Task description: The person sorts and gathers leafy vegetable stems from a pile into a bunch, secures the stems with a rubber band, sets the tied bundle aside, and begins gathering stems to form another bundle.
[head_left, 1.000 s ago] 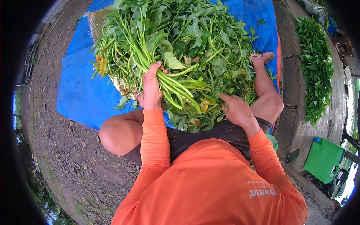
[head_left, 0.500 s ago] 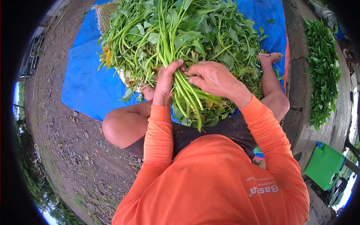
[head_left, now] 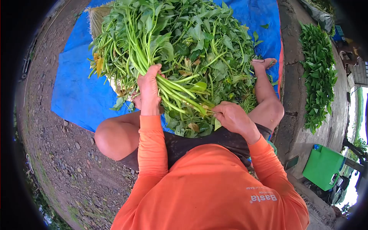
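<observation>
A bunch of long green stems with leafy tops is gripped in my left hand, its cut ends pointing down and right. My right hand is at those ends, thumb and fingers pinched together at a stem tip, with a small leaf hanging just below the fingers. Exactly what the pinch holds is too small to tell. Behind and under the bunch lies a big heap of leafy greens, with some yellow leaves among it.
The heap rests on a blue tarp between my bent legs. A woven sack touches its far left side. More greens lie on concrete at the right, near a green container. Stony ground is at the left.
My right hand has moved from beside my left hand down and right to the stem ends. My left hand has shifted left with the bunch, whose leafy tops now lean left.
</observation>
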A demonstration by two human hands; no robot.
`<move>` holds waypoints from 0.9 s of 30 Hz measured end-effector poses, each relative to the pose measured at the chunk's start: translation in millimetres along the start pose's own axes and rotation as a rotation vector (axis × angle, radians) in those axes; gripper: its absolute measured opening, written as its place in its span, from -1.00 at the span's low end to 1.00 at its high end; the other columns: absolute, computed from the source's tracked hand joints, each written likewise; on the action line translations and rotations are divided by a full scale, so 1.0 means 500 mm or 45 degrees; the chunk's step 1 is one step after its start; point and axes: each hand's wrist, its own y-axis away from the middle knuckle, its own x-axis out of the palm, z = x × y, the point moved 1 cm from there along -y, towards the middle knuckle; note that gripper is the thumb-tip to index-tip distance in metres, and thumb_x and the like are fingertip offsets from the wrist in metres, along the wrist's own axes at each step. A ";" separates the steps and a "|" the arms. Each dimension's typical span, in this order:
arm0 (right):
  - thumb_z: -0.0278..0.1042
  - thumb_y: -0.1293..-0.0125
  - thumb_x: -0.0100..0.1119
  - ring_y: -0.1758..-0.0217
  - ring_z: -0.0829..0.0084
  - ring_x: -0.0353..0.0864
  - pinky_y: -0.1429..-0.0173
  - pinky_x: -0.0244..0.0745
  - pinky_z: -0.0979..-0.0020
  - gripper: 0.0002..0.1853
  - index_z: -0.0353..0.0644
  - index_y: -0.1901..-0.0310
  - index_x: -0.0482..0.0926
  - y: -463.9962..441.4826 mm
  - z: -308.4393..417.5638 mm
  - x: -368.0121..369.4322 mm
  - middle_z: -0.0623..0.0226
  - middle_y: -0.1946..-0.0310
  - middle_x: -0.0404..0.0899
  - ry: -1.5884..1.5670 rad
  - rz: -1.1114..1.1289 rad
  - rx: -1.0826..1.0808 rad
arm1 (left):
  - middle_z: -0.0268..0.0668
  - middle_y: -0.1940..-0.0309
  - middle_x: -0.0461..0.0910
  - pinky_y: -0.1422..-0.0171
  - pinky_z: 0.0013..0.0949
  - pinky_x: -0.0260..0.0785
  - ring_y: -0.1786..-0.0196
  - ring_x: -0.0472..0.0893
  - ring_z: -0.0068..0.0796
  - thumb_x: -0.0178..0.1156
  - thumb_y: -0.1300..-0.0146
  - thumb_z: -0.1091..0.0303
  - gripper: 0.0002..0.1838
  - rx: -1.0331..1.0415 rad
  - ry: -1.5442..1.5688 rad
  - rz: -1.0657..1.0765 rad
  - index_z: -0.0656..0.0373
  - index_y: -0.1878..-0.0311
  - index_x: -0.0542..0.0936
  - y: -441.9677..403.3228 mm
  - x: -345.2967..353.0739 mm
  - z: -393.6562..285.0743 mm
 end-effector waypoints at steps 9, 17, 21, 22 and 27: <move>-0.26 -0.42 0.27 -0.06 -0.12 0.78 -0.21 0.66 0.06 -0.73 -0.25 0.02 0.79 -0.320 -0.165 -0.069 -0.10 0.01 0.79 -0.211 -0.903 0.355 | -0.33 0.43 0.60 0.33 -0.31 0.57 0.44 0.61 -0.46 0.46 -0.33 0.29 -0.79 -0.057 -0.048 0.043 0.20 0.17 0.65 0.007 0.013 0.005; -0.29 -0.37 0.33 -0.16 -0.17 0.76 -0.28 0.62 -0.02 -0.62 -0.23 -0.17 0.67 -0.466 -0.217 -0.099 -0.13 -0.06 0.79 -0.196 -0.716 0.505 | -0.31 0.46 0.61 0.34 -0.33 0.60 0.45 0.65 -0.47 0.46 -0.35 0.22 -0.75 -0.060 -0.201 0.016 0.19 0.22 0.66 -0.010 0.001 0.020; -0.24 -0.34 0.35 -0.16 -0.20 0.75 -0.29 0.61 -0.04 -0.53 -0.25 -0.23 0.62 -0.458 -0.232 -0.094 -0.17 -0.05 0.78 -0.183 -0.667 0.532 | -0.31 0.46 0.61 0.34 -0.33 0.59 0.46 0.65 -0.46 0.48 -0.33 0.20 -0.73 -0.067 -0.196 0.014 0.19 0.22 0.66 -0.010 0.007 0.018; -0.21 -0.31 0.37 -0.16 -0.22 0.75 -0.31 0.61 -0.05 -0.52 -0.28 -0.19 0.61 -0.457 -0.221 -0.097 -0.21 -0.04 0.77 -0.120 -0.607 0.583 | -0.30 0.45 0.61 0.34 -0.33 0.60 0.46 0.65 -0.46 0.49 -0.33 0.20 -0.73 -0.085 -0.168 0.018 0.20 0.22 0.66 -0.007 0.014 0.020; -0.23 -0.29 0.38 -0.22 -0.25 0.73 -0.37 0.58 -0.06 -0.50 -0.30 -0.21 0.62 -0.459 -0.191 -0.144 -0.27 -0.11 0.74 0.001 -0.347 0.588 | -0.31 0.40 0.60 0.37 -0.35 0.55 0.47 0.63 -0.45 0.51 -0.28 0.27 -0.66 -0.129 -0.081 0.066 0.24 0.04 0.62 0.003 0.016 0.020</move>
